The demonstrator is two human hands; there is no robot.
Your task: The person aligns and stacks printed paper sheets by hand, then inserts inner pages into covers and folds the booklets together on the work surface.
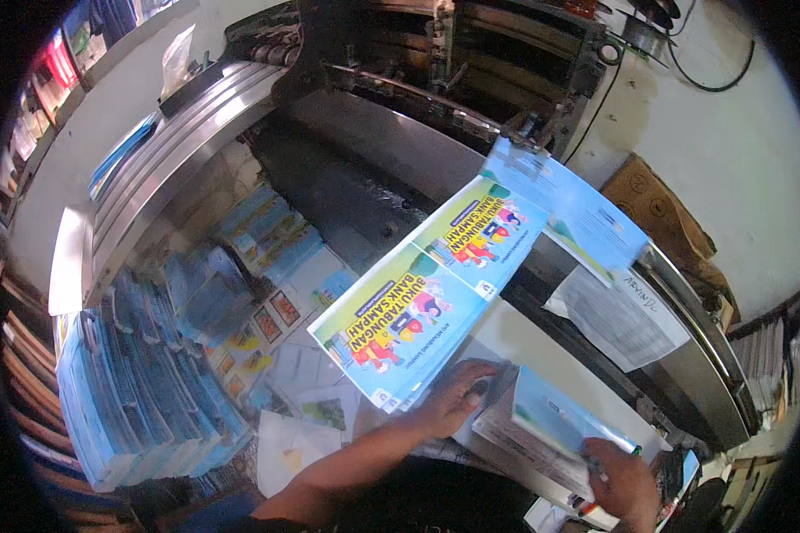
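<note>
A thick stack of light-blue printed booklets [564, 416] lies on a pale work surface just in front of me. My left hand [460, 398] is closed at the stack's left end, its thumb near the edge. At the other end, my right hand [620, 480] grips the near right corner, with fingers partly hidden behind it. Beyond the stack, printed cover sheets [409, 322] with yellow lettering and cartoon figures lie on the machine bed. Another light-blue sheet [587, 209] continues from them toward the upper right.
Tall stacks of blue booklets [142, 404] stand at left, near loose papers [298, 453]. A metal machine [364, 124] fills the back, with a slatted metal guard [187, 133] on its left. A handwritten paper [618, 320] and brown cardboard [653, 200] are at right.
</note>
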